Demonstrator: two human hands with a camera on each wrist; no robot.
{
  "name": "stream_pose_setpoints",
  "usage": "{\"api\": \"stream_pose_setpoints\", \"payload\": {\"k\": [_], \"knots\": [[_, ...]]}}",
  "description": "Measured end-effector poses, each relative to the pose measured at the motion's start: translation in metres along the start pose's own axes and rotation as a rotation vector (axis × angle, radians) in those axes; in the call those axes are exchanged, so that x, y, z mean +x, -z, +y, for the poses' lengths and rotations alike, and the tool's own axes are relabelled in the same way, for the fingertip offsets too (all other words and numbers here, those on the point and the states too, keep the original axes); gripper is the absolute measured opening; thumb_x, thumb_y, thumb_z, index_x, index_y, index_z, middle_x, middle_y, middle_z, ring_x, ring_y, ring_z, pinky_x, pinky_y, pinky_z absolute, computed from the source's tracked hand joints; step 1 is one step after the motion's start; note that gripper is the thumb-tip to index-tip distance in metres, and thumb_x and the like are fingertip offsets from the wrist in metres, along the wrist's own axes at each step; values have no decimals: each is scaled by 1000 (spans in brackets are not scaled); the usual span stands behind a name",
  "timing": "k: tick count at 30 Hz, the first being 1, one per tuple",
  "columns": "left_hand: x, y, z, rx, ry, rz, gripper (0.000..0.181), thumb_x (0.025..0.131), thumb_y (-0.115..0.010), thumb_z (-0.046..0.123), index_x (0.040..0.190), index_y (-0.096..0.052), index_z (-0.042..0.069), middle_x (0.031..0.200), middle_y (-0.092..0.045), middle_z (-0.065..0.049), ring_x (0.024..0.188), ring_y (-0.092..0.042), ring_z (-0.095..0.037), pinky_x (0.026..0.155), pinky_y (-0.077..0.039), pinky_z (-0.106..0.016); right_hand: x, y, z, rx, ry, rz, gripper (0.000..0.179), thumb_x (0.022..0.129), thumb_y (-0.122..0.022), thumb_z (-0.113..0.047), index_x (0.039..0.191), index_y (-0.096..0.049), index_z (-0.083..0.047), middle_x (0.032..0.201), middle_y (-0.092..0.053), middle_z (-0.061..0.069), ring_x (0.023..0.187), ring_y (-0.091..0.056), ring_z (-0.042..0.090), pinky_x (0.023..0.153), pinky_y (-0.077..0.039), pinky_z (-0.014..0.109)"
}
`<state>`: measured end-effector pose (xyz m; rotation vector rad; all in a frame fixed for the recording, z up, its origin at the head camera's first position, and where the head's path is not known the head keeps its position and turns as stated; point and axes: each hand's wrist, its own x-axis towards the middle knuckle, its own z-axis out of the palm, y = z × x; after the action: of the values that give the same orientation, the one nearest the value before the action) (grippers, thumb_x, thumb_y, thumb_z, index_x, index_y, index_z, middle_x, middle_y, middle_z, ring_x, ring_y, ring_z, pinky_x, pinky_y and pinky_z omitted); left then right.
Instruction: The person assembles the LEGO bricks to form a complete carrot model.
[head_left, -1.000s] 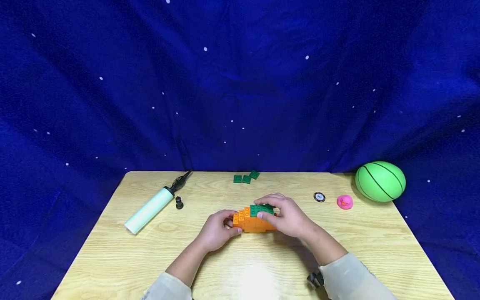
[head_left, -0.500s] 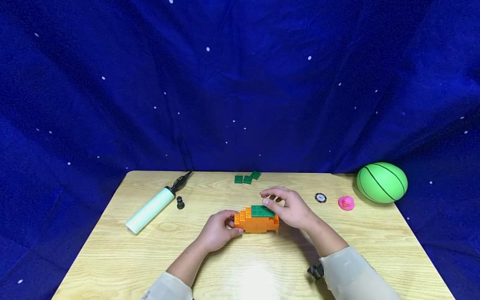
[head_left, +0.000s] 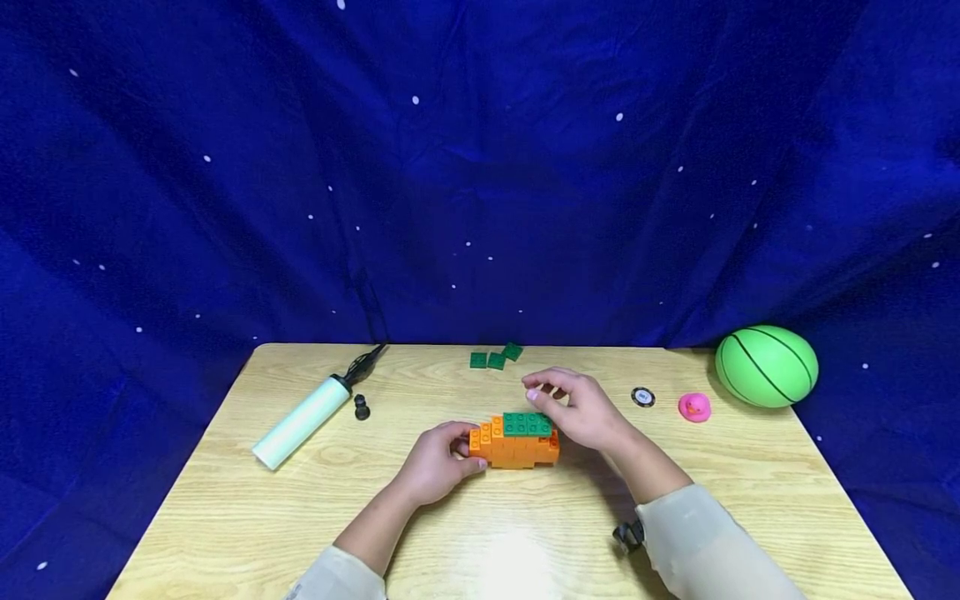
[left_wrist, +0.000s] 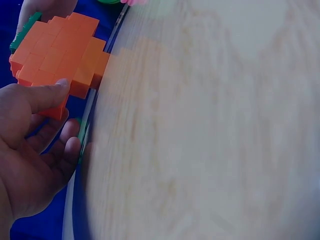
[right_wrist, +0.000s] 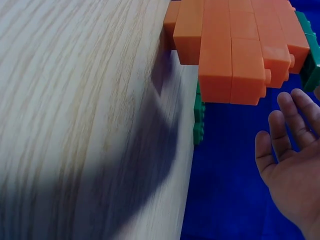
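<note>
An orange brick build [head_left: 517,451], stepped at both ends, stands on the table with a row of green bricks [head_left: 527,424] on top. My left hand [head_left: 437,461] grips its left end; in the left wrist view the thumb [left_wrist: 50,95] lies along the orange face and the other fingers go behind. Just behind and right of the build, my right hand [head_left: 577,408] hovers with loosely bent fingers and nothing in it. The right wrist view shows that palm [right_wrist: 295,170] apart from the orange bricks [right_wrist: 232,55], below the green top [right_wrist: 311,52].
Several flat green bricks [head_left: 497,361] lie at the back edge. To the left are a pale hand pump [head_left: 302,422] and a black chess pawn [head_left: 362,408]. At right sit a poker chip [head_left: 642,397], a pink rubber duck [head_left: 695,407] and a green ball [head_left: 767,367].
My right hand has let go of the green top and lifted back and to the right, uncovering the build's right end. The left hand keeps its grip in the same place.
</note>
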<state>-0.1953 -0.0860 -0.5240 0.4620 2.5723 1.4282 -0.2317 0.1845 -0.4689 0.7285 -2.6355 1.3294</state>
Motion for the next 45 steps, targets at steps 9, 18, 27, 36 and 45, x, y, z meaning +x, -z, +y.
{"api": "stream_pose_setpoints", "payload": {"k": [9,18,27,36,45], "knots": [[1,0,-2,-8,1,-1,46,87,-85,15,128,-68,4,99,-65,3,87,-61,-12,76,-53,-26,8,-3,5,-29,-50,7,24,104,-66,-27,123,-74,-16,121,-72,-4,97,-66,14,84,-55,37],[1,1,-1,-4,-7,-4,46,86,-85,15,128,-68,4,99,-66,3,87,-61,-12,76,-53,-26,16,-8,11,-46,-75,4,26,104,-66,-29,124,-74,-15,122,-72,0,96,-66,16,83,-55,37],[2,1,-2,-10,-7,-4,47,87,-85,15,129,-68,4,101,-66,3,88,-62,-13,77,-53,-26,20,-10,20,-53,-90,-17,28,104,-64,-30,126,-73,-13,123,-71,3,97,-66,18,84,-56,38],[1,1,-2,-2,7,-9,48,87,-85,15,130,-67,3,100,-66,3,88,-61,-13,76,-53,-27,30,-14,28,-78,-133,-46,34,105,-63,-31,130,-70,-9,123,-70,5,101,-66,22,86,-56,42],[1,2,-1,-3,-1,-6,49,87,-85,16,131,-67,4,99,-66,4,88,-62,-12,77,-53,-26,47,-21,45,-157,-142,-86,37,105,-64,-27,132,-68,-3,127,-69,13,107,-68,29,93,-54,49]]}}
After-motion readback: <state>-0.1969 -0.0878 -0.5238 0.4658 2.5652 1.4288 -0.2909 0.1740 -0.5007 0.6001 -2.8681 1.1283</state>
